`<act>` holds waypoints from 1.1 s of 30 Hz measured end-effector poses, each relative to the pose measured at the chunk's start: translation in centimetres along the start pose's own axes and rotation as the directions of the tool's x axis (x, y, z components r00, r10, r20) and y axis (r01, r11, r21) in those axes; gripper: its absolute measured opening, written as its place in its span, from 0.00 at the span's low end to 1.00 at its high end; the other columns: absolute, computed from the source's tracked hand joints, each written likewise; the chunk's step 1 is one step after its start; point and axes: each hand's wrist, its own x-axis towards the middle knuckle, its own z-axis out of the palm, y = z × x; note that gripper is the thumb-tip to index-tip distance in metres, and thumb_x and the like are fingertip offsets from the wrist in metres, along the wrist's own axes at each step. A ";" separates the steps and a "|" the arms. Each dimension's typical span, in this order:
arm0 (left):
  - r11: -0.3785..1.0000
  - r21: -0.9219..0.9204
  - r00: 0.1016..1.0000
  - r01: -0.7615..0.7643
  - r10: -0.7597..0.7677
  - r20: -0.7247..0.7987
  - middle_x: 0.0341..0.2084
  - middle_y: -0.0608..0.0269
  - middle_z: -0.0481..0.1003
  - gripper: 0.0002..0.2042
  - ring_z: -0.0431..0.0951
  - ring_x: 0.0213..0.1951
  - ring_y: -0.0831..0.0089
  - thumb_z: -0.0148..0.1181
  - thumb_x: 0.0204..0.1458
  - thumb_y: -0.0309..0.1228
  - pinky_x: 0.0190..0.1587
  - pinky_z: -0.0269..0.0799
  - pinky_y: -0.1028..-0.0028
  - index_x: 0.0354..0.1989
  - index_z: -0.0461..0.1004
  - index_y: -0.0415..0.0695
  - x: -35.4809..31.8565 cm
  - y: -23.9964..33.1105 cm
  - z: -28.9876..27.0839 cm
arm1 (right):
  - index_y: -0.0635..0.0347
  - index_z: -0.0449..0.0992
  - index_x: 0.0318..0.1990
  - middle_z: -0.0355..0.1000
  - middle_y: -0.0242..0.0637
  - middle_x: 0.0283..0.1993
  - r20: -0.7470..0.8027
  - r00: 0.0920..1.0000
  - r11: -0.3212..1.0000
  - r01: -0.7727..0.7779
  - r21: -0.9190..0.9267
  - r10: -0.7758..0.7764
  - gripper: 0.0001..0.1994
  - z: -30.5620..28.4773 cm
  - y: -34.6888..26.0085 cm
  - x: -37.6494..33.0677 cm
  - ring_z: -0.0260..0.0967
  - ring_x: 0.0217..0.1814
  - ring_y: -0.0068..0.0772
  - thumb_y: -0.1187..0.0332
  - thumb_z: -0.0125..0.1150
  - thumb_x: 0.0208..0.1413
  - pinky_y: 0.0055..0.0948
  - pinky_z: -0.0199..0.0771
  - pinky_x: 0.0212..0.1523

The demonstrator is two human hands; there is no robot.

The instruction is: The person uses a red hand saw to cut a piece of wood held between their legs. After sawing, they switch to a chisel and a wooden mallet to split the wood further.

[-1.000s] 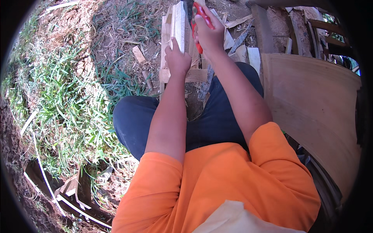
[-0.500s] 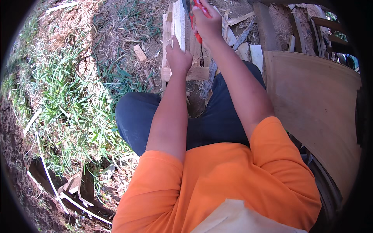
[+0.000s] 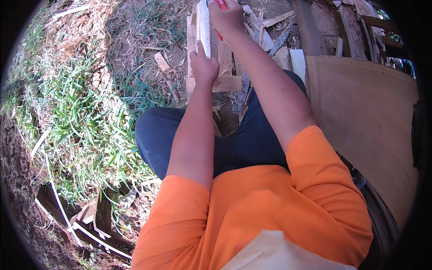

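Observation:
My left hand (image 3: 206,68) grips the near end of a pale wooden strip (image 3: 204,28), one finger stretched along it. The strip lies lengthwise over a low wooden frame (image 3: 227,84), between and beyond my knees. My right hand (image 3: 227,20), at the top edge, is closed round the red handle of what looks like a handsaw (image 3: 219,35). The hand covers most of the handle. Close beside the strip's right side is the tool; its blade is mostly out of view, so I cannot tell whether it touches the wood.
A large curved brown board (image 3: 364,117) stands to my right. Wood offcuts (image 3: 298,65) and slats litter the ground beyond my right knee. A small wood block (image 3: 161,61) lies on the dirt at left, near grass (image 3: 85,117). Broken strips (image 3: 90,216) lie lower left.
My right hand has shifted left and slightly away from me with the red handle, closer to the strip. Less of the handle shows. My left hand keeps its hold, almost unmoved.

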 end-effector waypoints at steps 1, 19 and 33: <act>0.999 0.021 0.997 0.047 -0.046 -0.061 0.62 0.38 0.63 0.40 0.72 0.56 0.38 0.59 0.51 0.30 0.61 0.68 0.47 0.77 0.54 0.49 0.5 -1.1 -1.0 | 0.68 0.73 0.64 0.79 0.42 0.53 0.076 0.989 0.991 -0.130 0.041 0.127 0.22 -0.6 -2.5 -4.4 0.74 0.44 0.23 0.73 0.60 0.63 0.22 0.73 0.44; 0.991 0.037 0.988 0.130 -0.126 -0.084 0.64 0.40 0.61 0.41 0.70 0.59 0.37 0.60 0.52 0.32 0.60 0.67 0.44 0.77 0.53 0.51 0.6 -2.2 -1.7 | 0.64 0.67 0.70 0.77 0.33 0.37 0.195 0.924 0.936 -0.346 0.064 0.328 0.26 -5.6 -9.0 -11.8 0.70 0.27 0.15 0.69 0.60 0.66 0.20 0.71 0.26; 0.998 0.037 0.996 0.057 -0.054 -0.072 0.62 0.39 0.63 0.42 0.71 0.58 0.39 0.60 0.51 0.31 0.59 0.68 0.44 0.77 0.52 0.50 0.9 -1.2 -0.8 | 0.63 0.74 0.64 0.70 0.28 0.21 0.118 0.957 0.961 -0.271 0.054 0.263 0.22 -1.1 -5.1 -5.2 0.63 0.14 0.20 0.66 0.58 0.64 0.28 0.61 0.12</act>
